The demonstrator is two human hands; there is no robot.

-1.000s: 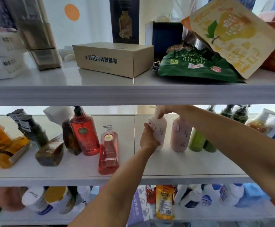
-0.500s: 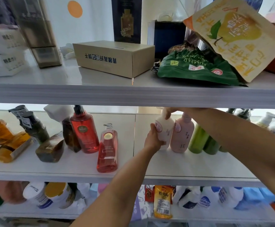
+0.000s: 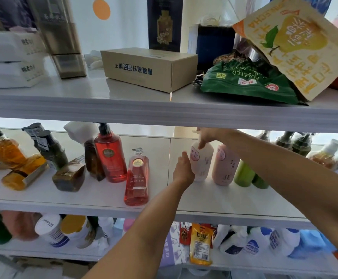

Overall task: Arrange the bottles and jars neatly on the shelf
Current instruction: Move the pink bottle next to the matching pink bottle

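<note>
A pale pink bottle (image 3: 203,162) stands upright on the middle shelf (image 3: 103,200). My left hand (image 3: 183,170) wraps its lower left side. My right hand (image 3: 208,135) holds its top, just under the shelf above. A darker pink bottle (image 3: 225,165) stands right beside it, then green bottles (image 3: 244,175). To the left, a light red pump bottle (image 3: 137,178) stands near the front edge and a red pump bottle (image 3: 109,156) stands behind it. Amber and brown bottles (image 3: 23,172) lie tipped at far left.
The upper shelf (image 3: 123,109) hangs low over the bottle tops and carries a cardboard box (image 3: 148,69), a green bag (image 3: 248,81) and a pear-printed pouch (image 3: 296,45). Pump bottles (image 3: 333,156) crowd the right end. The lower shelf holds jars (image 3: 51,230) and packets (image 3: 201,244).
The pale pink bottle has shifted slightly right and stands closer to the darker pink one. Both hands stay on it. The view has dropped a little.
</note>
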